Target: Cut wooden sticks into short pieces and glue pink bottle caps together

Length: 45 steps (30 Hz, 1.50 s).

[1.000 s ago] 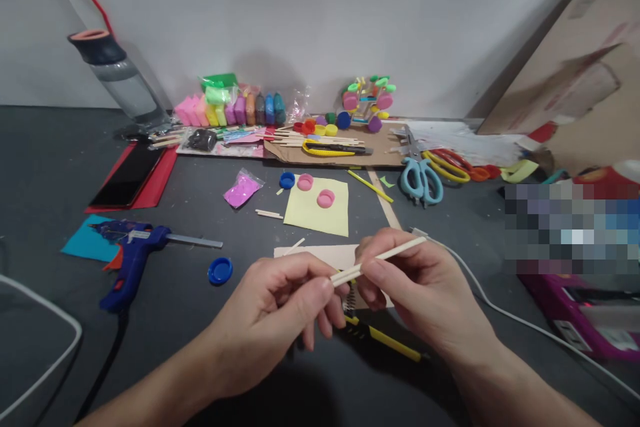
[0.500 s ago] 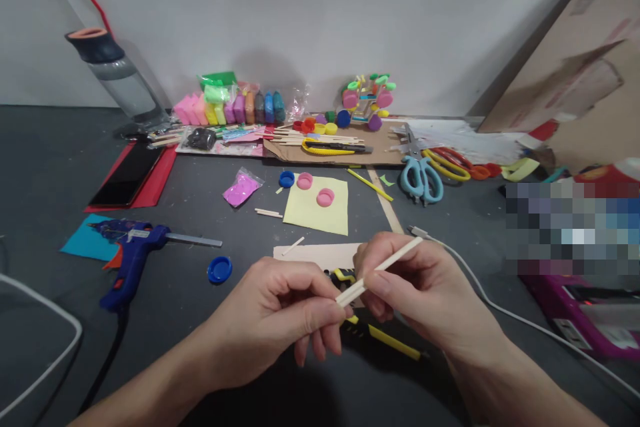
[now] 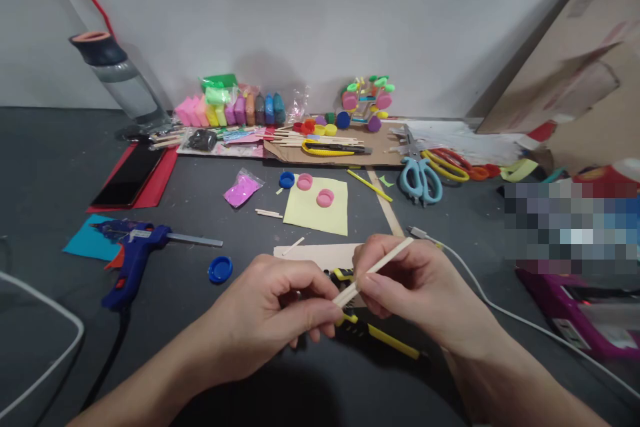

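Note:
Two pale wooden sticks [image 3: 384, 258] lie side by side between my hands, one reaching further up to the right. My left hand [image 3: 295, 300] pinches their lower ends between thumb and fingers. Further up, my right hand [image 3: 400, 280] grips them with thumb and fingertips. Beneath the hands a black and yellow tool [image 3: 393, 341] is partly hidden, as is a pale board [image 3: 320, 253] with a short stick piece [image 3: 293, 246] by its edge. A blue cap [image 3: 220, 270] lies left of my left hand.
A blue glue gun [image 3: 135, 257] lies at the left, its cord running down. Pink caps rest on a yellow paper [image 3: 315, 217]. Blue-handled scissors [image 3: 421, 180] and a white cable [image 3: 480, 283] are at the right. A water bottle [image 3: 123, 83] and clay packets [image 3: 240, 109] stand behind.
Both hands and the sticks have shifted slightly to the left. The sticks stay pinched between them, and the fingers of my left hand have curled in a little.

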Motion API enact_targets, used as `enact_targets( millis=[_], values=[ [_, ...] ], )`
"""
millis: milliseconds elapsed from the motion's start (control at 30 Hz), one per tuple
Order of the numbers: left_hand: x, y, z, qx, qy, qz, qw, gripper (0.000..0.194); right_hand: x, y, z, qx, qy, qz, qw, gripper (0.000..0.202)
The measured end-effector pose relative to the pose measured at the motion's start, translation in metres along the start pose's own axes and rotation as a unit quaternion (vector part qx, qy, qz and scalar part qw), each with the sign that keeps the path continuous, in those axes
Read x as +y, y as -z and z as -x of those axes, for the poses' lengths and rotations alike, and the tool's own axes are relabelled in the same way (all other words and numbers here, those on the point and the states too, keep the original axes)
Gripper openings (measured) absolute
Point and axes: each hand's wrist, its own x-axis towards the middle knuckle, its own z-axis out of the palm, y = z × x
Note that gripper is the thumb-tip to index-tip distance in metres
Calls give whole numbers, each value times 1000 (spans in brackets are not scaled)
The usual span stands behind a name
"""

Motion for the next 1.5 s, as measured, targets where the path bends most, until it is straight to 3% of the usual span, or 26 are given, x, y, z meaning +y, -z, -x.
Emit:
enact_targets(
  millis=[333,533,800,867,933,1067,1100,1167,1333,1500],
  values=[
    [-4,-7,-3,-30,51,98,993,21,3,3,-1,-30,-4,8,1000,33],
    [0,-6,-2,-44,54,12,998,13,4,6,-2,-22,29,81,996,22],
    [-5,-12,-6,-9,45,68,997,24,3,2,-2,-21,55,105,993,21],
    [-5,-11,-6,6,38,91,995,25,0,6,0,-6,81,157,984,18],
    [-4,-9,-4,20,27,119,992,26,2,13,6,-4,91,292,952,20],
    [1,-4,0,52,-10,178,983,25,29,26,27,-46,119,584,802,86],
    [2,-3,1,59,-18,187,980,25,37,28,33,-55,135,625,767,95],
    [3,-2,2,67,-32,199,977,24,48,30,41,-60,150,666,728,96],
    [5,1,2,76,-55,222,970,23,45,23,40,-72,176,670,718,74],
    [5,5,4,57,-60,262,961,23,44,32,37,-29,204,678,706,66]
  ],
)
